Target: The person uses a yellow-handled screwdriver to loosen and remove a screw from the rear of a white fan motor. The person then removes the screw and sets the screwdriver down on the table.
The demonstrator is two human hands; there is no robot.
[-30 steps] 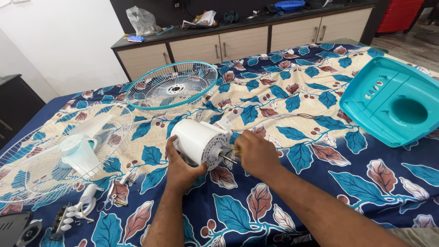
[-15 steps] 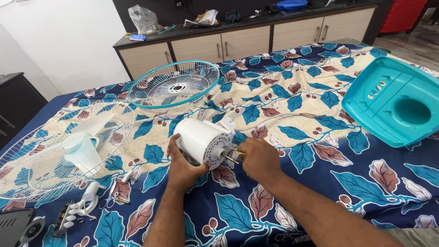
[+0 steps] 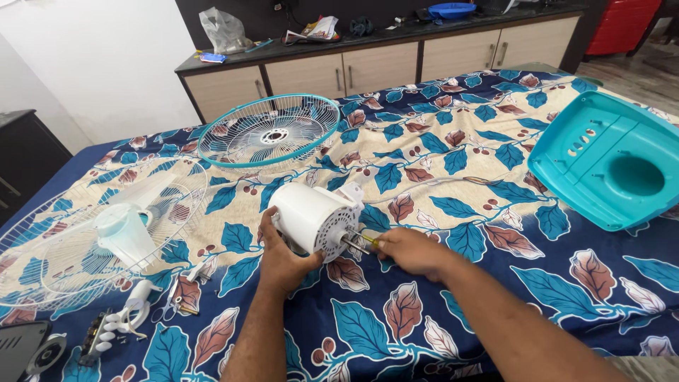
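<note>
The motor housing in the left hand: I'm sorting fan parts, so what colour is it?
White, seen best in the head view: the motor housing lies on its side in the left hand.

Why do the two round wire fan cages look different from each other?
The teal-rimmed grille has a bright teal ring around its edge; the white grille is pale all over. The teal-rimmed grille lies farther up the leaf-print cloth with nothing on it; the white grille sits at the left edge with clear fan blades resting on it. Both are round, made of thin wires, and lie flat.
</note>
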